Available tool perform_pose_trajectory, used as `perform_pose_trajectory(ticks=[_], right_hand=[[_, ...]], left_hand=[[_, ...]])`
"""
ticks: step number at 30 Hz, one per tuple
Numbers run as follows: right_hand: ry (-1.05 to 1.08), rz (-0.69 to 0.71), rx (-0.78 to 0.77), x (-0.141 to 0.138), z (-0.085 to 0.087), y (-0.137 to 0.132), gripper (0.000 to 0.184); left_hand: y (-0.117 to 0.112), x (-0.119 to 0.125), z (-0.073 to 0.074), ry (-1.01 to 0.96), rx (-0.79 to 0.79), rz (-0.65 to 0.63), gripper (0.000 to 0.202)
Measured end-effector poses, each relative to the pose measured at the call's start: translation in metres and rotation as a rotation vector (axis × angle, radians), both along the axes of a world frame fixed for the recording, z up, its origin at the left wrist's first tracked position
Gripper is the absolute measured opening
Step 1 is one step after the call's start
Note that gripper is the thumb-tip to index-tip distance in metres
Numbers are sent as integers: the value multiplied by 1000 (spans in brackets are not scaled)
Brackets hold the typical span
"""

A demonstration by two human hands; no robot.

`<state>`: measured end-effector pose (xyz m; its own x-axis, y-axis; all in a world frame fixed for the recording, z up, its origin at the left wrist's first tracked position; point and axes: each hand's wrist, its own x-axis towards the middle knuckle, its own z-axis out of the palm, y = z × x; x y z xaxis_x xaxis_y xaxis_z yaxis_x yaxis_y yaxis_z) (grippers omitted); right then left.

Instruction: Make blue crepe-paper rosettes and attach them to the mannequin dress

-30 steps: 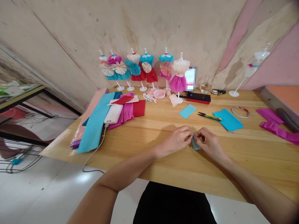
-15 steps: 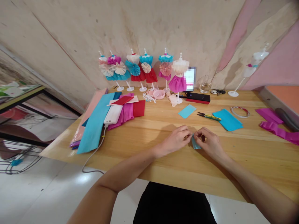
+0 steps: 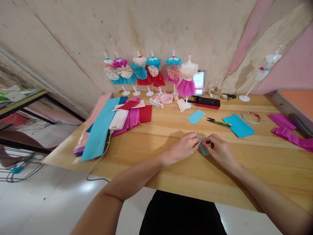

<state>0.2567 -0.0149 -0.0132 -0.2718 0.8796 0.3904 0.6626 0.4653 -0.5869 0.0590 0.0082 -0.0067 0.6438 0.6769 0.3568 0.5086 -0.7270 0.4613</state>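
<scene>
A small piece of light blue paper [image 3: 204, 147] sits just above the near edge of the light wood desk [image 3: 269, 163], held up between the two hands. Its lower corner points down toward 5 o'clock. The left hand [image 3: 186, 147] is at its 9 o'clock side, and the fingers [image 3: 197, 140] pinch its top corner. The right hand [image 3: 220, 150] is at its 3 o'clock side, and its curled fingers [image 3: 206, 139] press on the paper too.

At 1 o'clock lie green and yellow thread snips [image 3: 218, 122]. Just past them is a flat sheet of bright blue paper [image 3: 238, 126], and a thin round roll of tape [image 3: 250, 117] sits beside that. A neat blue paper card [image 3: 196, 117] lies at 12 o'clock. Past it is a black and red power bank [image 3: 207, 102].

At 3 o'clock, far off, are long strips of bright pink crepe paper [image 3: 292, 138]. At 10 o'clock, a white power bank [image 3: 119, 119] with a cord rests on piles of long blue, pink and red paper [image 3: 97, 129]. Along the wall stand little white stands wearing frilly paper dresses [image 3: 153, 70].
</scene>
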Motion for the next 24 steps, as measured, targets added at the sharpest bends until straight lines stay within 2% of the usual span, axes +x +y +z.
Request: perform_pose_trajectory(ticks=[7,10,17,20,24], right_hand=[[-116,29,140,-3,0,-2,9],[-75,4,110,-4,3,-4,7],[130,-62,-169,-2,10,-3,8],[119,-57,-149,-2,9,-2,8],[52,-7,-35,-2,6,-3,7]], left_hand=[[-5,1,4,78,89,2,29],[-5,2,5,26,55,14,28],[-3,2,9,-82,-49,7,24],[-2,1,8,-76,-45,-13,27],[-2,2,4,-55,-24,-20,27]])
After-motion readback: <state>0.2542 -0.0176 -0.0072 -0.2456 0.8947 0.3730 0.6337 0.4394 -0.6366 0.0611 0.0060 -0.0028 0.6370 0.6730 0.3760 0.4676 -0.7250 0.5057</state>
